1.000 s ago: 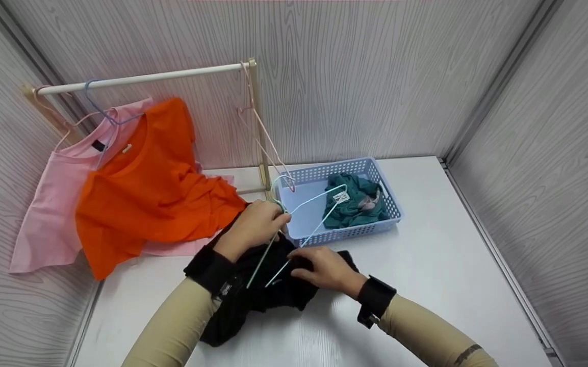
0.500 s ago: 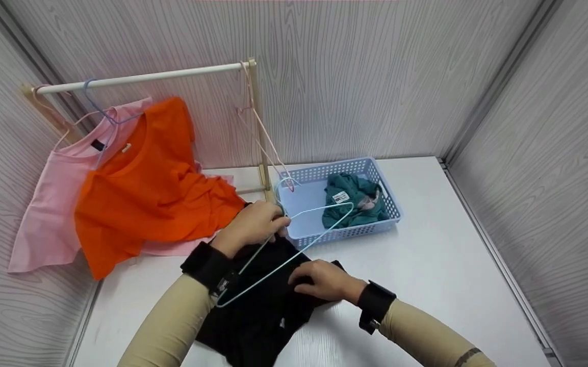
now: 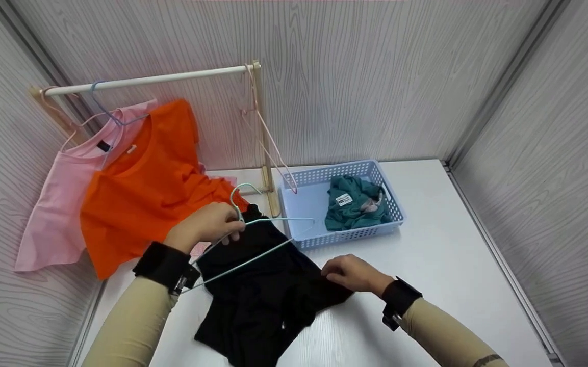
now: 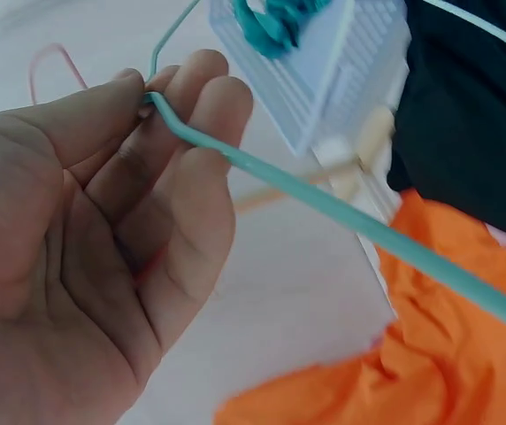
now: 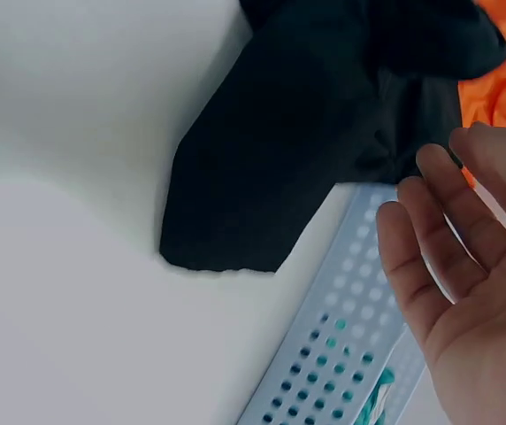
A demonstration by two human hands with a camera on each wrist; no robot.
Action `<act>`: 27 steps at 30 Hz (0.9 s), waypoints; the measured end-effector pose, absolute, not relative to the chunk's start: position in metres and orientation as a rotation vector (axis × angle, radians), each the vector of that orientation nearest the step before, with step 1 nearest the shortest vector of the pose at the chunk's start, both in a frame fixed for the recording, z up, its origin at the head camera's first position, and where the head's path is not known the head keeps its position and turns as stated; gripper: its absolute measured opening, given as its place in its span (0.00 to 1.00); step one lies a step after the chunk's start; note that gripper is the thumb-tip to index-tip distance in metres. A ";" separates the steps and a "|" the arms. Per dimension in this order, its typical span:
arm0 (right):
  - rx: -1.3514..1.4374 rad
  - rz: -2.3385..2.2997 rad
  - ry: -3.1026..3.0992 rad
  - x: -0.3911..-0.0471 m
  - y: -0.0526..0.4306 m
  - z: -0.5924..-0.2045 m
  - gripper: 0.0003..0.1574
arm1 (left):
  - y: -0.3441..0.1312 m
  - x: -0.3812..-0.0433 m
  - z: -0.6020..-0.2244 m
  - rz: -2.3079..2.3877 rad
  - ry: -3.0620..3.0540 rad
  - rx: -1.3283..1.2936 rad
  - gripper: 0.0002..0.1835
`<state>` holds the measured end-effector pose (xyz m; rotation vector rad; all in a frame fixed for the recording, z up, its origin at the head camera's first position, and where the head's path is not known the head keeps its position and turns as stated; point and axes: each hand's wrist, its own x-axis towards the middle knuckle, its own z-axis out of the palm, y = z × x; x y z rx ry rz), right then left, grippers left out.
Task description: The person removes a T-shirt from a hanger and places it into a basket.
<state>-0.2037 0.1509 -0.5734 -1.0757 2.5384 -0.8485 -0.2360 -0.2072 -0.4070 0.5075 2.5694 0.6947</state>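
My left hand (image 3: 209, 223) pinches a mint-green wire hanger (image 4: 324, 202) just below its hook, between thumb and fingers. In the head view the hanger slants above a black T-shirt (image 3: 263, 300), its hook pointing up and away. The shirt lies loosely spread on the table, with a small pale label near its front end. My right hand (image 3: 352, 272) is at the shirt's right sleeve. In the right wrist view its fingers (image 5: 403, 252) are loosely bent, with no cloth visibly between them; whether the fingertips touch the shirt cannot be told.
Behind the shirt stands a blue perforated basket (image 3: 347, 238) with a crumpled teal garment (image 3: 357, 209). On the rack's white bar (image 3: 171, 77) hang an orange T-shirt (image 3: 141, 199), a pink T-shirt (image 3: 49, 219) and a bare pink hanger (image 3: 272, 135).
My left hand has carried the hanger leftward; its lower end, earlier hidden in the black cloth, has come clear. The shirt now lies flatter and wider. My right hand has shifted right, away from the hanger.
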 end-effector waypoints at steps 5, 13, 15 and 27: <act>-1.048 -0.869 2.551 -0.207 0.166 -0.572 0.10 | -0.233 -0.253 -0.403 0.622 2.564 0.318 0.15; -0.980 -0.870 2.533 -0.209 0.178 -0.571 0.11 | -0.248 -0.276 -0.379 0.959 2.607 0.021 0.19; -0.977 -0.856 2.527 -0.209 0.178 -0.570 0.11 | -0.245 -0.281 -0.369 1.077 2.591 -0.025 0.19; -1.026 -0.809 2.542 -0.213 0.169 -0.563 0.10 | -0.210 -0.320 -0.309 1.538 2.604 -0.243 0.19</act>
